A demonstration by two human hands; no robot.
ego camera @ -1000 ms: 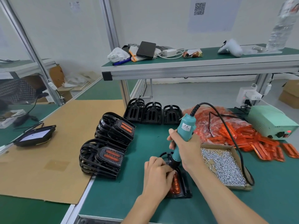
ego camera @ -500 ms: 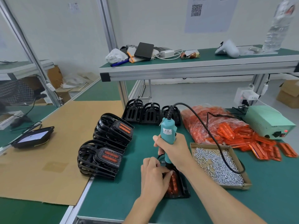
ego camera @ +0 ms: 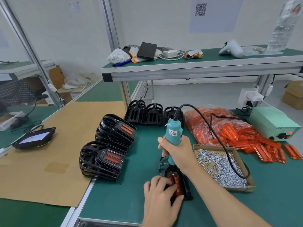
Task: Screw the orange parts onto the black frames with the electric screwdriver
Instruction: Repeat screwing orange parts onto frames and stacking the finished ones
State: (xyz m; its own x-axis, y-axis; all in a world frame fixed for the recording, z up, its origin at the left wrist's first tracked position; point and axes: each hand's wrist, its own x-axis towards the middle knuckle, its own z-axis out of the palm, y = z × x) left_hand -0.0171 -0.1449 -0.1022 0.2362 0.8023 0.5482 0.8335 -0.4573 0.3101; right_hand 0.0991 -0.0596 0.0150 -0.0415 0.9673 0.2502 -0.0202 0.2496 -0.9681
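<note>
The left hand (ego camera: pixel 161 194) has slid nearer, now pinching the black frame (ego camera: pixel 178 184) near on the surface, while the right hand (ego camera: pixel 176 152) still grips the electric screwdriver (ego camera: pixel 173 136), tip moved to the frame's far end, likely for another screw.

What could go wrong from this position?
1. The left hand holds the orange part close under the electric screwdriver; a slipping bit might hit a finger.
2. The black cord loops across the screw tray; moving the right hand could drag it and scatter screws.
</note>
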